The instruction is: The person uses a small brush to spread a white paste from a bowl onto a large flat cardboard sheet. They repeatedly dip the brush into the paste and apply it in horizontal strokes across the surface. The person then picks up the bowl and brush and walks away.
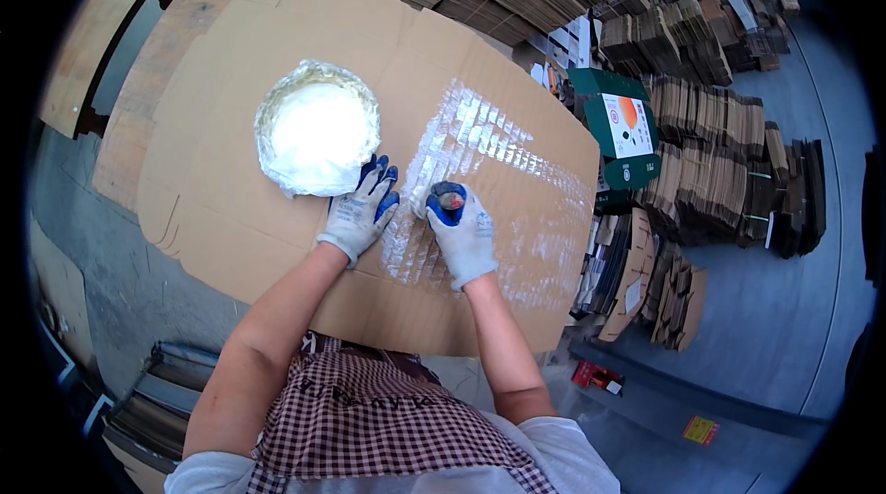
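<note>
The flat cardboard sheet (277, 60) carries shiny white glue streaks (471, 138) near its right edge, beside a glue-filled bowl (317, 127).

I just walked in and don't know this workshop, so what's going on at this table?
A person in grey-and-blue work gloves is spreading white paste over a large flat cardboard sheet. The right hand has its grip closed on a small brush or applicator pressed to the sheet, amid shiny wet streaks across the right part. The left hand rests flat beside a foil-lined bowl of white paste. Stacks of folded cardboard stand beyond the table.
</note>
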Motion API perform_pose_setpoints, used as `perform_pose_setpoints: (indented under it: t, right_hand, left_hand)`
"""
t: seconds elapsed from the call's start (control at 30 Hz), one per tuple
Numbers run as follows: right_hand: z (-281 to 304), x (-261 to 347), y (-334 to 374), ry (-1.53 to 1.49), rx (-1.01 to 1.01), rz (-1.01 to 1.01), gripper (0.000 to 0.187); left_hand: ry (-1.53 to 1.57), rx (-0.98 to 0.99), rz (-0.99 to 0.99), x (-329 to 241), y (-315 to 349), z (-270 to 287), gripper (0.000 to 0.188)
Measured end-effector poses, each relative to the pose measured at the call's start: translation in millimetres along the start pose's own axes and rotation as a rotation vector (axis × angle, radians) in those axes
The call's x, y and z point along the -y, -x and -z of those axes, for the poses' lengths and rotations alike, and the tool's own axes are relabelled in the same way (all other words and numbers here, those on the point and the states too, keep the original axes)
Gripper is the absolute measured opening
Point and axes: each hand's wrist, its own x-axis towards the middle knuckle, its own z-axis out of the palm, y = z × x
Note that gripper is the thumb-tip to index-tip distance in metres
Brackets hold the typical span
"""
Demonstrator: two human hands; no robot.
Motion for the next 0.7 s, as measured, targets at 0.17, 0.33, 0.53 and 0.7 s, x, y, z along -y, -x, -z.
perform_pose_setpoints:
  t: [0.17,0.33,0.53,0.7]
  right_hand:
    - [2,3,-4,0.146,-0.036,0.082,0.029]
    - [-18,-9,-14,0.369,-0.002,0.341,0.032]
    - [1,-34,-19,0.495,-0.026,0.114,0.031]
    - [-5,-25,6,0.415,0.007,0.222,0.029]
  left_hand:
    - [0.006,0.037,0.011,0,-1,-1,0.045]
    - [-0.029,0.045,0.011,3,0,-2,0.046]
    - [0.0,0.04,0.013,-1,-1,3,0.045]
    - [0.006,0.018,0.009,2,1,-1,0.045]
